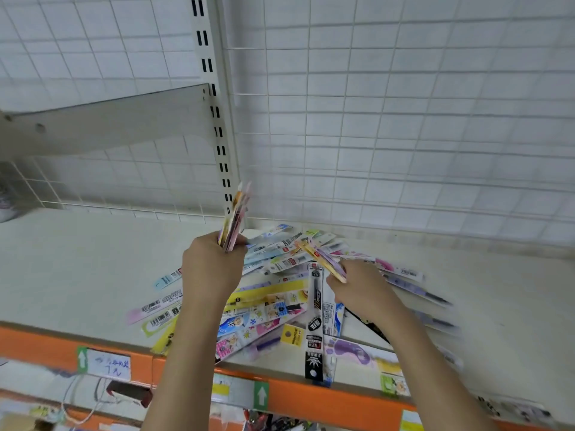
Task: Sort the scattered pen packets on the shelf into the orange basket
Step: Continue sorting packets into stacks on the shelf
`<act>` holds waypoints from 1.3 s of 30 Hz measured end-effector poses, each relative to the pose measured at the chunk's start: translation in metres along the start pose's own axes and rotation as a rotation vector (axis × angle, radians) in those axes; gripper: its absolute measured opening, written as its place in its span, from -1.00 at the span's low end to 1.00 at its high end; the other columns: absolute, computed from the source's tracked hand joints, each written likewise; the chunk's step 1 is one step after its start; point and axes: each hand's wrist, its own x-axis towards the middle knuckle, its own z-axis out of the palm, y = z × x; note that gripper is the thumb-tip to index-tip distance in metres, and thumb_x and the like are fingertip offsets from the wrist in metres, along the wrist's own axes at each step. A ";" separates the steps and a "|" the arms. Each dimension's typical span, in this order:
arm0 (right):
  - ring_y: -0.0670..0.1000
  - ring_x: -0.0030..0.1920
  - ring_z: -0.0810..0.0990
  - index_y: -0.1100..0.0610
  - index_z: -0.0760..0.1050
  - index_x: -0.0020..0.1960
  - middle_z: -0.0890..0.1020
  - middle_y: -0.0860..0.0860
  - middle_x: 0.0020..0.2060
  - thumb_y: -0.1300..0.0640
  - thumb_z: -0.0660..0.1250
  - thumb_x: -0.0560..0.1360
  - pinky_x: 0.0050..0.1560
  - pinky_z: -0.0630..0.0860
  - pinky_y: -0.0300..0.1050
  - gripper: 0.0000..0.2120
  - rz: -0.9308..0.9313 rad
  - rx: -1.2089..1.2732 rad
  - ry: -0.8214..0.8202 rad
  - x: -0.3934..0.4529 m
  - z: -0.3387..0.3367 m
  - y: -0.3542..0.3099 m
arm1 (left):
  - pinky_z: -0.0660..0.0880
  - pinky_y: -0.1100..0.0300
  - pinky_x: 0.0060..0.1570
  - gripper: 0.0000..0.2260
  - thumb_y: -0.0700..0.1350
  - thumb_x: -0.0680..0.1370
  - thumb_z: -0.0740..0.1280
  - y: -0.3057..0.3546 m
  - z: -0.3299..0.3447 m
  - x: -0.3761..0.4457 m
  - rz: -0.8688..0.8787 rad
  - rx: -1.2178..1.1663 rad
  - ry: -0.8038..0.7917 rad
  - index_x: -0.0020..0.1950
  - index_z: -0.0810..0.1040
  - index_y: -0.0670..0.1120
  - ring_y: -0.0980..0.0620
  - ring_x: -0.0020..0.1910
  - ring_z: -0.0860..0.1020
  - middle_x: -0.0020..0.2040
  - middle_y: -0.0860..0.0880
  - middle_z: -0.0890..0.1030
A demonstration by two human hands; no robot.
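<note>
Packets (pixel 273 303) lie fanned in a loose heap on the shelf (pixel 77 259), filling the middle of the frame between and beneath the two forearms. The left hand (pixel 211 269) is closed round a bundle (pixel 235 219) held nearly upright, its long axis pointing at the top of the frame. The right hand (pixel 357 284) pinches one packet (pixel 323 259) by its near end; that packet slants up and to the left, toward the bundle. So the next move looks like a short swing leftward, turning the slanted packet upright to lie flat against the bundle. The rest of the heap sits just under both hands, nearer the right one. No orange basket shows anywhere in the frame, only the shelf's orange edge (pixel 311 399) at the bottom.
</note>
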 end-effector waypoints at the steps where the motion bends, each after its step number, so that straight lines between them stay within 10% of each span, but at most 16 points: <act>1: 0.13 -0.15 0.66 0.15 0.42 -0.19 0.65 0.14 -0.21 0.06 0.19 0.54 -0.09 0.58 0.02 -0.80 0.003 0.003 0.000 -0.001 0.000 0.000 | 0.31 0.15 -0.41 -0.80 -0.14 0.50 0.32 -0.001 0.001 -0.001 0.000 0.012 -0.003 -0.28 0.57 -0.21 -0.08 -0.50 0.30 -0.50 -0.09 0.41; 7: 0.12 -0.20 0.64 0.15 0.42 -0.23 0.64 0.14 -0.24 -0.01 0.21 0.54 -0.15 0.55 -0.02 -0.73 0.015 -0.002 -0.032 -0.003 0.000 0.002 | 0.20 0.14 -0.40 -0.66 -0.11 0.50 0.30 -0.004 0.003 -0.003 -0.027 -0.053 0.000 -0.44 0.32 -0.18 -0.06 -0.46 0.20 -0.49 -0.10 0.28; 12: -0.02 -0.48 0.24 0.10 0.17 -0.40 0.22 -0.02 -0.50 -0.32 0.32 0.38 -0.42 0.14 -0.13 -0.44 0.043 -0.108 -0.092 -0.009 0.005 -0.007 | 0.45 0.11 -0.30 -0.78 -0.04 0.39 0.49 -0.002 0.003 -0.004 0.020 -0.025 -0.044 -0.20 0.55 -0.17 -0.10 -0.38 0.47 -0.34 -0.10 0.54; 26: -0.09 -0.57 0.36 0.09 0.39 -0.30 0.43 -0.02 -0.49 0.07 0.38 0.46 -0.63 0.27 -0.36 -0.76 0.158 0.243 0.068 -0.011 -0.049 -0.009 | 0.35 0.19 -0.38 -0.67 -0.20 0.52 0.28 -0.006 0.010 -0.009 0.091 -0.057 -0.211 0.27 0.34 -0.07 0.05 -0.36 0.45 -0.14 -0.10 0.57; 32: -0.12 -0.66 0.26 0.05 0.46 -0.17 0.66 -0.01 -0.46 0.16 0.28 0.48 -0.52 0.27 -0.28 -0.94 0.147 0.452 0.166 -0.023 -0.071 -0.010 | 0.32 0.15 -0.31 -0.86 -0.19 0.54 0.19 -0.006 0.023 -0.012 0.089 0.074 -0.364 -0.05 0.47 -0.25 -0.07 -0.27 0.43 -0.16 -0.26 0.57; 39: -0.01 -0.52 0.31 0.32 0.51 -0.18 0.48 0.12 -0.49 -0.06 0.32 0.48 -0.34 0.37 -0.13 -0.60 0.171 0.486 0.313 -0.031 -0.071 0.004 | 0.25 0.18 -0.37 -0.71 -0.06 0.58 0.19 0.003 0.038 -0.024 0.042 0.114 -0.475 -0.31 0.29 -0.11 -0.02 -0.40 0.33 -0.38 -0.09 0.37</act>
